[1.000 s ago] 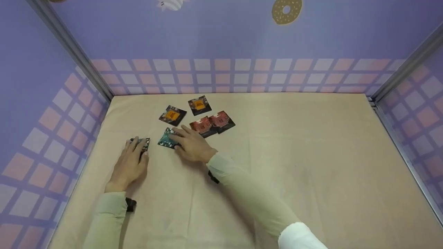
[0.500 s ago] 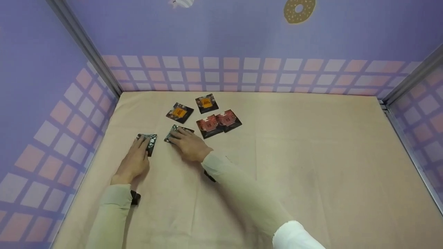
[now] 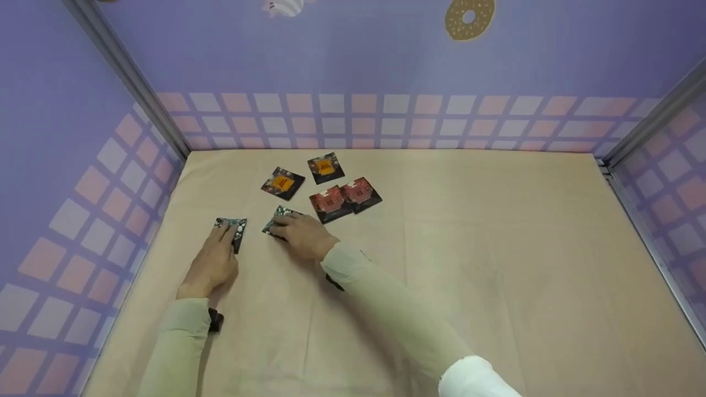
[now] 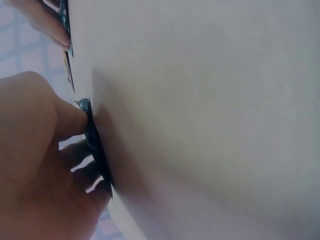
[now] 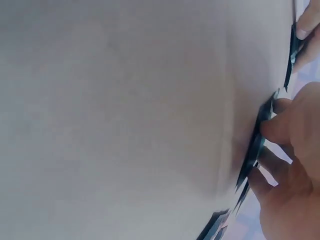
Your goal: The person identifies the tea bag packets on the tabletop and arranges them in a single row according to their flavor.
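Near the table's left side, my left hand (image 3: pixel 212 264) rests its fingers on a small square dark green packet (image 3: pixel 239 238) with white spots. To its right, my right hand (image 3: pixel 303 235) has its fingertips on a similar green packet (image 3: pixel 282 212), which it partly covers. Seen low in the left wrist view, the left fingers (image 4: pixel 82 150) touch the top of the thin packet (image 4: pixel 96 145). From the right wrist, the right thumb (image 5: pixel 277 129) and fingers press on the other packet (image 5: pixel 254 142), which lies almost flat.
Beyond the hands lie two black packets with orange labels, one to the left (image 3: pixel 283 183) and one farther back (image 3: pixel 326 167). Two red and black packets (image 3: pixel 330 204) lie overlapping to the right. A pale cloth covers the table (image 3: pixel 485 264), with patterned walls (image 3: pixel 364 60) around it.
The right hand has turned its green packet slightly and drawn it in closer, covering more of it. The left fingers have shifted on theirs, uncovering more of its right side.
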A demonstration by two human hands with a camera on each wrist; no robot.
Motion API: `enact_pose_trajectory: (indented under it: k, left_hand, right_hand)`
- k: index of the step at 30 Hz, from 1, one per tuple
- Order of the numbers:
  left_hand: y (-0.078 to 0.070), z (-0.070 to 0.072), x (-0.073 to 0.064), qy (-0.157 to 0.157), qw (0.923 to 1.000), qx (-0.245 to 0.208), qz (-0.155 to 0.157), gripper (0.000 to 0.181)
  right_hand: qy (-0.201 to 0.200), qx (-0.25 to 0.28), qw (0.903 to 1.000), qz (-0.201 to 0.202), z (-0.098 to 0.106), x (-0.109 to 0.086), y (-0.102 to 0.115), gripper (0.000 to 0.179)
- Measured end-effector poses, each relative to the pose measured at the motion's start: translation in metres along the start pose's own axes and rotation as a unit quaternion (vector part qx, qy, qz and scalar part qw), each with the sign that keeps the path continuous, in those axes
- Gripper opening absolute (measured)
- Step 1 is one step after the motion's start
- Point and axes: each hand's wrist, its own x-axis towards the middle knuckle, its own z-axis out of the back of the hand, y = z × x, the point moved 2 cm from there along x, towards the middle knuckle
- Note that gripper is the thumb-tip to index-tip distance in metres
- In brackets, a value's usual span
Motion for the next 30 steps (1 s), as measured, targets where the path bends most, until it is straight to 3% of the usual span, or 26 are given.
enact_pose_trajectory:
  k: [8,17,24,30]
  left_hand:
    - [0.000,0.002,-0.005,0.007,1.0000,0.006,0.003,0.059]
    - [-0.002,0.005,-0.001,0.009,0.9999,0.009,0.000,0.060]
    - [-0.002,0.003,-0.001,0.015,0.9998,0.008,-0.009,0.059]
    - [-0.001,0.000,-0.001,0.011,0.9999,0.009,-0.008,0.059]
  right_hand:
    - [0.016,0.064,0.9978,-0.006,0.000,-0.011,0.004,0.048]
    - [0.048,0.025,0.9985,-0.005,0.005,-0.034,0.004,0.061]
    - [0.053,-0.006,0.9980,0.033,0.003,-0.057,-0.002,0.058]
    - [0.059,0.022,0.9974,0.035,0.000,-0.078,-0.009,0.062]
